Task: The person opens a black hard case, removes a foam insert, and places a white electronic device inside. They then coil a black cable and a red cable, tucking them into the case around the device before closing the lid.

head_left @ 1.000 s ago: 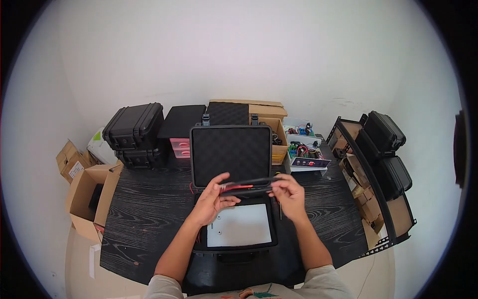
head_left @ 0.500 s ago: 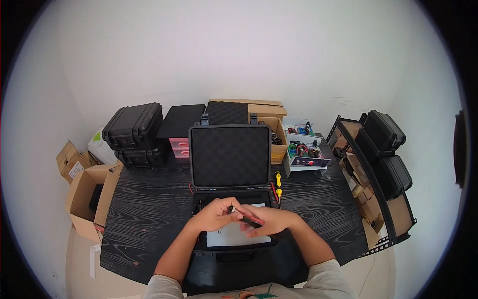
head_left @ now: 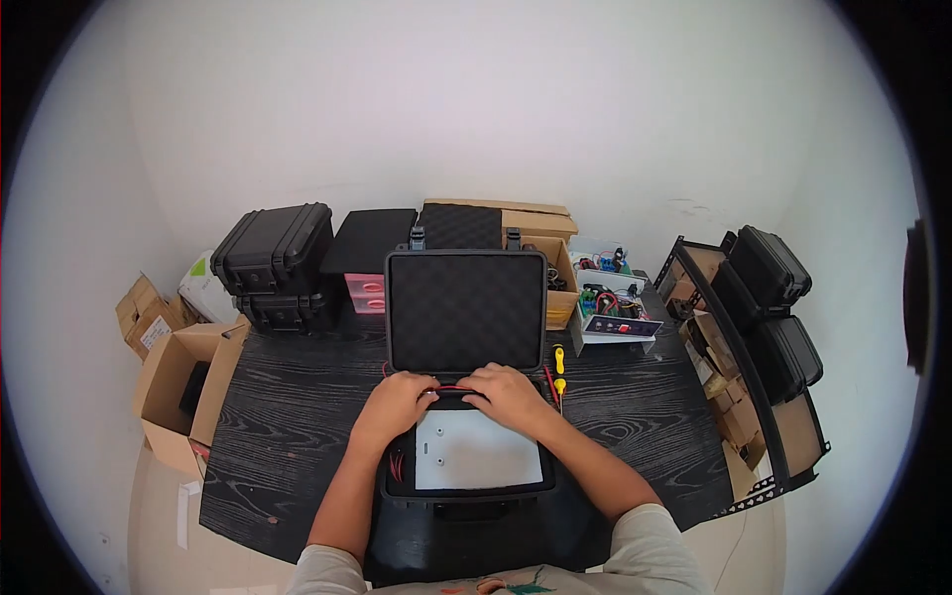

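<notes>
An open black case stands on the dark table, its foam-lined lid upright. A white panel with small round fittings lies in its base, and red wires show at the panel's left. My left hand and my right hand are both at the back of the base, near the hinge. Between them runs a red and black lead, with the fingers of both hands closed on it. The fingertips are partly hidden.
Yellow-handled screwdrivers lie right of the case. Stacked black cases and pink drawers stand at the back left. White boxes with electronics are at the back right, beside a metal shelf. A carton stands left.
Both hands have moved back and down from above the panel to the case's rear edge. The lead is now stretched between them, and more of the panel shows. The view has shifted slightly.
</notes>
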`<move>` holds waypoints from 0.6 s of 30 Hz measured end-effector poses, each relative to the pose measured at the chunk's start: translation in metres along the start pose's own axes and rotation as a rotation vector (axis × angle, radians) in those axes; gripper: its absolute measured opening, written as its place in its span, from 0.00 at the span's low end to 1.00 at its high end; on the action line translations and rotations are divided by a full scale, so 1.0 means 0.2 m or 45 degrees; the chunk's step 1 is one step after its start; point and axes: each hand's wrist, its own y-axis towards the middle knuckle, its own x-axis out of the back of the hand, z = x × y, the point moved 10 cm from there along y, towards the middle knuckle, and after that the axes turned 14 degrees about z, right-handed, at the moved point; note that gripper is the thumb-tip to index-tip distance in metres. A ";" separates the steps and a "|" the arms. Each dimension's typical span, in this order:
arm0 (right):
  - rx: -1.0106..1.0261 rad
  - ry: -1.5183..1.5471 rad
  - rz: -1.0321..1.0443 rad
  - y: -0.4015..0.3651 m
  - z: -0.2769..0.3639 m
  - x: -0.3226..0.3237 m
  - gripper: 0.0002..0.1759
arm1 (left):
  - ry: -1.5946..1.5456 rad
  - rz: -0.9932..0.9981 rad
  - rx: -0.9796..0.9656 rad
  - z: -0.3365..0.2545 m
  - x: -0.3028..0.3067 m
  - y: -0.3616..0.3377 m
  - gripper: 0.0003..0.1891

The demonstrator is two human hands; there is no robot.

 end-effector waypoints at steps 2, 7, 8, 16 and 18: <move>-0.008 -0.003 -0.051 -0.04 0.01 0.04 0.16 | -0.016 0.035 0.011 -0.02 -0.01 0.00 0.12; -0.176 -0.105 -0.233 -0.21 -0.09 0.11 0.17 | 0.081 0.014 0.013 -0.02 -0.02 0.00 0.11; -0.208 -0.138 -0.272 -0.24 -0.11 0.12 0.17 | 0.071 0.000 0.024 -0.02 -0.02 0.00 0.10; -0.256 -0.044 -0.415 -0.30 -0.14 0.10 0.08 | 0.008 -0.016 0.132 0.00 -0.01 -0.01 0.07; -0.253 -0.086 -0.369 -0.30 -0.14 0.08 0.07 | 0.029 -0.003 0.109 -0.01 -0.01 -0.01 0.07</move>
